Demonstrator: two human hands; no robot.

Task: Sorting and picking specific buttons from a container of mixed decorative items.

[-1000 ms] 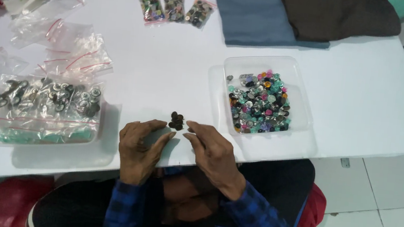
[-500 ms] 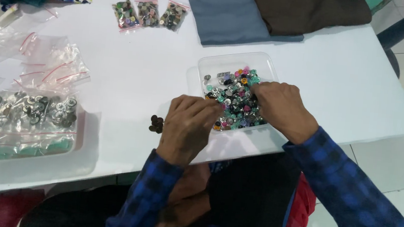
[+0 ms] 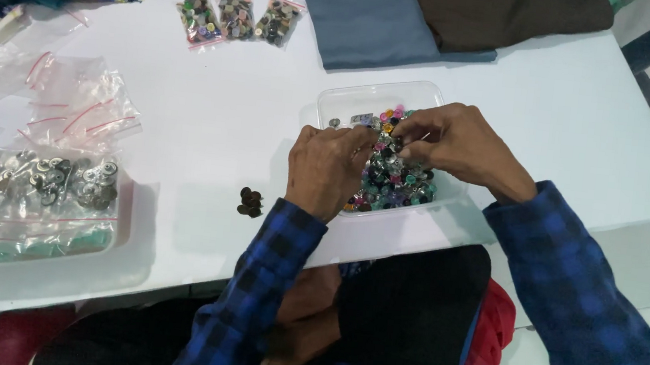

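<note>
Near edge: the person's lap and blue plaid sleeves filled the bottom; the table (image 3: 211, 114) edge hid everything beneath it.
Small dark pile (image 3: 250, 202): lay on the table left of the left hand, apart from it; too small to tell what the pieces were.
Left hand (image 3: 329, 168): back toward the camera, fingers curled down into the clear tray (image 3: 366, 98); fingertips hidden, so I could not tell whether it pinched anything.
Right hand (image 3: 458, 144): over the tray's far-right part, thumb and forefinger drawn together above the contents; any piece between them too small to make out.
Mixed beads (image 3: 402, 178): small, multicoloured (green, pink, dark, silvery), heaped in the tray right of centre; partly covered by both hands.
Left tray (image 3: 33, 200): held bagged silvery metal pieces, blurred by plastic.
Far: three small filled bags (image 3: 237, 19); grey cloth (image 3: 383, 11) and brown cloth (image 3: 504, 12), cut off by the top edge.
</note>
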